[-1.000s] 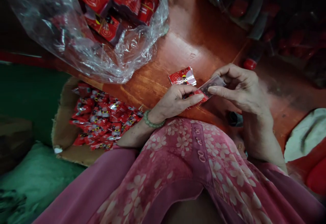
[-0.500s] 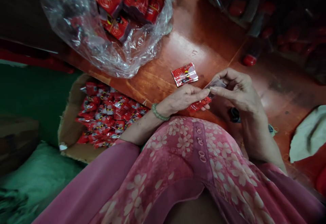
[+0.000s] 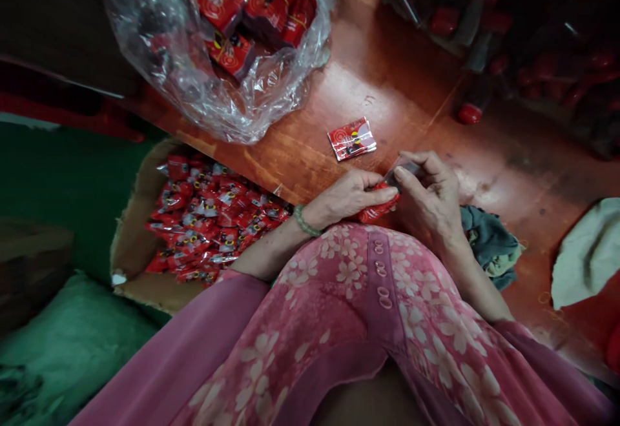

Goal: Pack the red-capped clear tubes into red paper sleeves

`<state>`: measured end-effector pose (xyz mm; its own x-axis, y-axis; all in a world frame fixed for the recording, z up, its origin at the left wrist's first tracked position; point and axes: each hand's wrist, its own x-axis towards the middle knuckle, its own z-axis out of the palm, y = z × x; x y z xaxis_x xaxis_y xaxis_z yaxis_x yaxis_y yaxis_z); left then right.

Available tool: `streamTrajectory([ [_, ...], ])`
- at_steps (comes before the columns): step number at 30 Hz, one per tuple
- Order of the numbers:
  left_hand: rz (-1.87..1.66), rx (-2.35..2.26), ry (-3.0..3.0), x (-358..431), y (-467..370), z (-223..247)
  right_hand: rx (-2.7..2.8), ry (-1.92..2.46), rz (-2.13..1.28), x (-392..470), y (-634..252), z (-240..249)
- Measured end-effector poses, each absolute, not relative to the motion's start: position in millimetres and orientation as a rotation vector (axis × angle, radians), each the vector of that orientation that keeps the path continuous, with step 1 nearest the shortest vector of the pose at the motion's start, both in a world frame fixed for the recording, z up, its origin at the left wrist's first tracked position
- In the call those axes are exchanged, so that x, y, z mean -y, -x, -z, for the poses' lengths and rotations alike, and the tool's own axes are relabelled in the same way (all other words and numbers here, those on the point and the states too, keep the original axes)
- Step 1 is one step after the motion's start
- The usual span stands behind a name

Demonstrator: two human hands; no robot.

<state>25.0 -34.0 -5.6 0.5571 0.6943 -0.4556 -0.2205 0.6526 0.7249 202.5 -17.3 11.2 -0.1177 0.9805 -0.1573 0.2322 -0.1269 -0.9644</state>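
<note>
My left hand [image 3: 351,195], a green bead bracelet at its wrist, is closed round a small red packet [image 3: 378,209] near the table's front edge. At the packet's upper right end, my right hand [image 3: 431,187] pinches its clear plastic part [image 3: 403,169] between thumb and fingers. The two hands are close together. Just beyond them a small stack of flat red printed packets [image 3: 352,138] lies on the table.
A clear plastic bag [image 3: 256,113] of banded red bundles lies at the upper left. Below it stands a cardboard box [image 3: 138,219] of red packets [image 3: 213,213]. Dark cloth [image 3: 489,242] lies right of my right arm. Red-capped items [image 3: 469,113] fill the upper right.
My right hand has moved down and left, uncovering the dark cloth. My left hand has shifted slightly, with its fingers now further over the red packet.
</note>
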Motion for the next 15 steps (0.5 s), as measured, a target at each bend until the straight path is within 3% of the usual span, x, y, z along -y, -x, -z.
streamTrajectory([
  [15,-0.626,-0.814,-0.637,26,-21,1,1.085,1.361,-1.435,20,-204,-5],
])
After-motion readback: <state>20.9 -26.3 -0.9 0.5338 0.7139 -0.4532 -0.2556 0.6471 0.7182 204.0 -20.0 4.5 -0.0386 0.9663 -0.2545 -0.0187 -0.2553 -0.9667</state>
